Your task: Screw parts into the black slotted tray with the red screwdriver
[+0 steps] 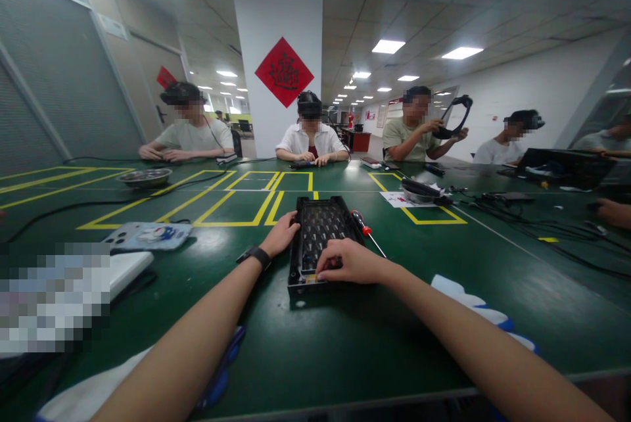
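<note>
A black rectangular tray with a grid of small cells [319, 228] lies on the green table [345, 336] straight ahead of me. My left hand [282, 234], a black watch on its wrist, rests against the tray's left edge with the fingers laid together on the rim. My right hand [351, 261] lies over the tray's near right part, fingers curled down and pinched onto something small that I cannot make out. A red-handled screwdriver [365, 231] lies on the table just right of the tray.
Several other people sit along the far side, one holding up a black headset [456, 116]. A metal bowl [144, 177] stands far left, a white and blue device [148, 235] near left. Cables and black parts [513, 202] cover the right. White gloves [480, 307] lie by my right forearm.
</note>
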`<state>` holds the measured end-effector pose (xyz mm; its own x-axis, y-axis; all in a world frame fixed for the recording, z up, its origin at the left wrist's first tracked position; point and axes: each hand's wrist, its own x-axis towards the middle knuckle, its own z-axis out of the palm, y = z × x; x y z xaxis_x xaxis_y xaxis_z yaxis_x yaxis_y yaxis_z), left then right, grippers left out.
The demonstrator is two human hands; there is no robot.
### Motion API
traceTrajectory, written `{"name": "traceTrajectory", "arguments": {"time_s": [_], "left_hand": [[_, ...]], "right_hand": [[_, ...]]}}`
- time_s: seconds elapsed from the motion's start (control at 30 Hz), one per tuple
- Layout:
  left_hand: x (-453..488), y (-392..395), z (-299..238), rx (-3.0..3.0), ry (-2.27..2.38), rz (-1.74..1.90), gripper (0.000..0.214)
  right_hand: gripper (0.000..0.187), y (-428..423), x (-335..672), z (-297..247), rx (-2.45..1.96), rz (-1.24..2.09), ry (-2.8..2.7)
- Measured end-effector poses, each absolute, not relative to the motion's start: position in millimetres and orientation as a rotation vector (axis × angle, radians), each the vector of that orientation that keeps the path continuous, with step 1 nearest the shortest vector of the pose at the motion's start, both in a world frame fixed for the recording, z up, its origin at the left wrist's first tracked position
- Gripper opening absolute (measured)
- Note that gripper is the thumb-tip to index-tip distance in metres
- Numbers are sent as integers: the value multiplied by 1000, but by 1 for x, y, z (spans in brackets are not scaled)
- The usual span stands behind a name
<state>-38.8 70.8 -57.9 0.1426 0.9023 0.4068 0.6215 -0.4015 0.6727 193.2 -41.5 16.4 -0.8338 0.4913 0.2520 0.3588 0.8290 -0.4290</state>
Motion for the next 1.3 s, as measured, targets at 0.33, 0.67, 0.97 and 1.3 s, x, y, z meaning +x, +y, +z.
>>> {"name": "traceTrajectory", "arguments": {"time_s": [0.33,0.67,0.97,1.3], "left_hand": [[-36,67,-54,2108,1494,1132,50],[-38,69,-58,2106,1469,1182,48],[-39,66,-55,2091,1463,1178,49],[-38,64,-54,2108,1496,1146,49]], "right_hand": [[21,-41,193,18,-588,450,-2667],[21,-42,191,18,-601,407,-2655],[22,-41,190,16,-693,498,-2638],[23,-41,191,15,-688,558,-2623]]}}
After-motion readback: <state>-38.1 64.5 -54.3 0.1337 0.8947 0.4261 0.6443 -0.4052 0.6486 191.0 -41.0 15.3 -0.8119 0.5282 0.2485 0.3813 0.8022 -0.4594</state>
